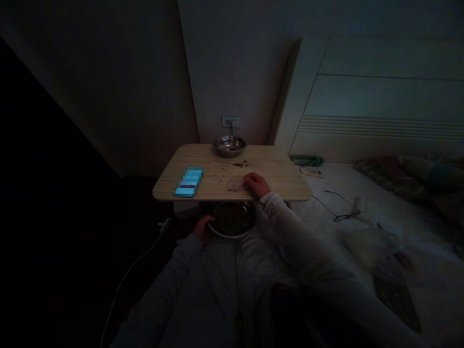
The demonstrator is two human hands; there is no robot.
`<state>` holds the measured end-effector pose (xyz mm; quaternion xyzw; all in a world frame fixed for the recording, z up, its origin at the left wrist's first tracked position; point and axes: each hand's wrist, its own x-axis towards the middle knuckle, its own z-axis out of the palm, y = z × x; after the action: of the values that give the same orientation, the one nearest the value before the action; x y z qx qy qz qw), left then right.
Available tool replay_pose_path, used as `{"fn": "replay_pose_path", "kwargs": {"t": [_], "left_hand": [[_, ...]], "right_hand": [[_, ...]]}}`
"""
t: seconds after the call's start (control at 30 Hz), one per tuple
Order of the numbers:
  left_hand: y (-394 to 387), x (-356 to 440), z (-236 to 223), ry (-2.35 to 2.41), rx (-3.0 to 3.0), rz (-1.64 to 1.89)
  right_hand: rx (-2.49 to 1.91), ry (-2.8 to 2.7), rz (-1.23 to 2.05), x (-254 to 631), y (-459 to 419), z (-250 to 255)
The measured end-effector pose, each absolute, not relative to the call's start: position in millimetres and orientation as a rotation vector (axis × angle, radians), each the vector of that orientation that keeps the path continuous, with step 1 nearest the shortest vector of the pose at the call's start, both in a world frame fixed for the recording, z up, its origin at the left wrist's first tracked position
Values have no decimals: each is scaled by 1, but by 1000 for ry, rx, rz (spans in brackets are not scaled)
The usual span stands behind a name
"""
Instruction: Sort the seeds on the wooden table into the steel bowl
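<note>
My left hand (pixel 203 229) is closed on the rim of a metal bowl (pixel 250 225) held at my lap, just under the table's front edge. Dark green stuff lies in that bowl, too dim to make out. On the small wooden table (pixel 282 169), the fingers of my right hand (pixel 257 184) pinch a thin, clear, rounded plastic piece (pixel 235 183) resting near the front edge. Small dark green bits (pixel 239 165) are scattered behind and to the left of it, with a few more at its front edge.
A shiny metal bowl (pixel 229 147) stands at the table's back edge, below a wall socket (pixel 231 121). A lit phone (pixel 189 182) lies at the left. Right of the table, a bed holds a remote (pixel 312 172), glasses (pixel 346 216) and a plastic bag (pixel 373 246). A white cable (pixel 126 273) runs down at left.
</note>
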<state>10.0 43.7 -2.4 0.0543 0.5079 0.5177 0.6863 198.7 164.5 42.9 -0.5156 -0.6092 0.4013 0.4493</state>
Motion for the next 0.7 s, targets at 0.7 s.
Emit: {"fn": "replay_pose_path", "kwargs": {"t": [0.7], "left_hand": [[43,9,-4,1113,130,1156]], "right_hand": [[-1288,-1522,996,198,162,45]]}}
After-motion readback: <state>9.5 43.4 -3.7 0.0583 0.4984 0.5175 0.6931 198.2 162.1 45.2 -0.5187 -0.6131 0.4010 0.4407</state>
